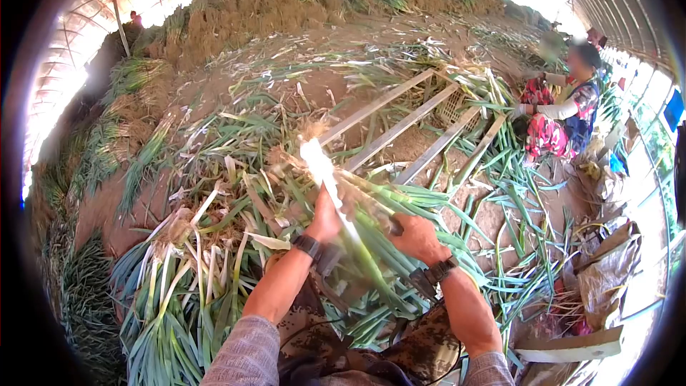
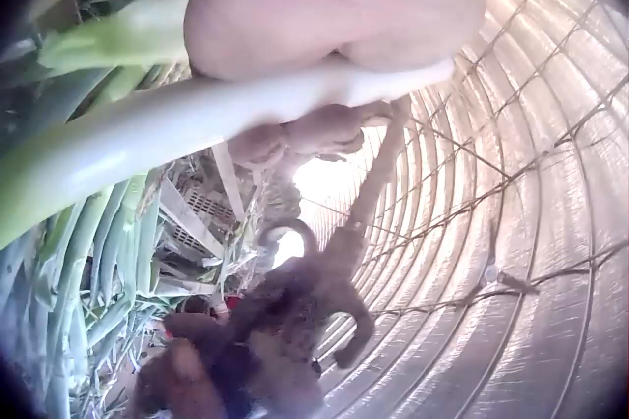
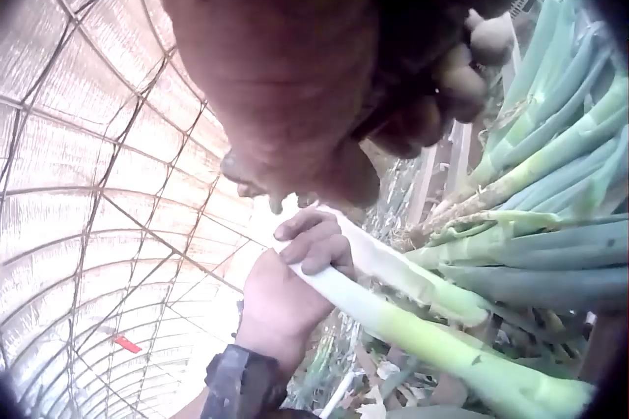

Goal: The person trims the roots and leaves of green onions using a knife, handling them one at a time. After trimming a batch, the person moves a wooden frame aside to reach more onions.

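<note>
My left hand (image 1: 325, 216) grips a long green onion (image 1: 359, 239) by its white stalk, root end upward. In the left wrist view the white stalk (image 2: 236, 109) runs across beneath the palm, and left fingers (image 2: 314, 134) curl round it. A second white stalk (image 3: 403, 271) lies beside the held one in the right wrist view. My right hand (image 1: 418, 237), curled, is just right of the leaves. It holds a dark narrow tool (image 2: 339, 252) with hook-like curved parts; its exact kind I cannot tell.
Loose green onions (image 1: 207, 271) lie heaped at the left front. Pale wooden bars (image 1: 400, 136) and a plastic crate (image 1: 450, 111) stand ahead. Another person (image 1: 564, 107) sits at the right. Bundled onions (image 1: 236, 21) form a bank at the back; a sack (image 1: 604, 279) lies right.
</note>
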A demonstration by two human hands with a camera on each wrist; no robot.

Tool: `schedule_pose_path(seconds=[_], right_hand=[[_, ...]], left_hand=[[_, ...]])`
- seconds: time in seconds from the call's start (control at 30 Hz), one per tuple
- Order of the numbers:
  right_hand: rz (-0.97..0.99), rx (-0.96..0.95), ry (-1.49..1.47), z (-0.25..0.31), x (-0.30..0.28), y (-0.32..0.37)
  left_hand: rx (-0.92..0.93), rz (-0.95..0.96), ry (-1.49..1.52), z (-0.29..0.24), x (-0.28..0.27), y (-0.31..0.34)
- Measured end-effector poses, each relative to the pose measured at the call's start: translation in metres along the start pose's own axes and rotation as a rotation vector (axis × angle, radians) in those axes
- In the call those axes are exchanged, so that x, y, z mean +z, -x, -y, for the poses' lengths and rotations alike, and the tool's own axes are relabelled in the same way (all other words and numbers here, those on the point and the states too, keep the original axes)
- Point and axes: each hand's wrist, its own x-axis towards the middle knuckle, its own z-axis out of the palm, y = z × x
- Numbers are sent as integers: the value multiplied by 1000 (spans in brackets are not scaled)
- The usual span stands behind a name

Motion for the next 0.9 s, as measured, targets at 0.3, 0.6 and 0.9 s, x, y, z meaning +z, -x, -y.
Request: schedule_pose_path(seconds=[0.3, 0.6, 0.9], right_hand=[[-49, -43, -47, 3, -15, 14], [-68, -59, -144, 18, -28, 24], [74, -77, -25, -20, -14, 30]], left_hand=[[-39, 280, 5, -3, -5, 3], [-53, 182, -33, 1, -1, 27], [468, -171, -97, -94, 50, 15]])
